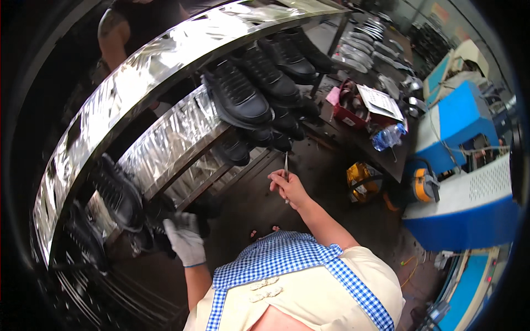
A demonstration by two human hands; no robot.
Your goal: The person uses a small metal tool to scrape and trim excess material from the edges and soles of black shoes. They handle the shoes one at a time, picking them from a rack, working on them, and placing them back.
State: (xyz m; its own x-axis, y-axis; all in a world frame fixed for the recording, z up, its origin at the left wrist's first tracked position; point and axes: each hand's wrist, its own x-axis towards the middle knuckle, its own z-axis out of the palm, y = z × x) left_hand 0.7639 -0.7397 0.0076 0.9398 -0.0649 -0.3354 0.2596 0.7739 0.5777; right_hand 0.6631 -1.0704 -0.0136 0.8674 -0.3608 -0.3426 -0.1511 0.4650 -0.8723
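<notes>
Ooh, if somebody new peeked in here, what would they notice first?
Probably the shiny silver shelf sweeping across the left and top, with black shoes lined up below it. Next, the blue-checked apron at the bottom middle, and above it the bare right hand holding a thin pointed tool.

Your bare right hand (291, 189)'s got a slim, pointed metal tool (286, 164), and your white-gloved left hand (186, 241) is near some chunky black shoes (117, 197) on that shiny silver rack (176, 47).

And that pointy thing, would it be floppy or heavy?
The pointed tool is probably stiff: it sticks straight out of the right hand without sagging. It's likely light, being so thin, and maybe slippery, since it looks shiny.
</notes>
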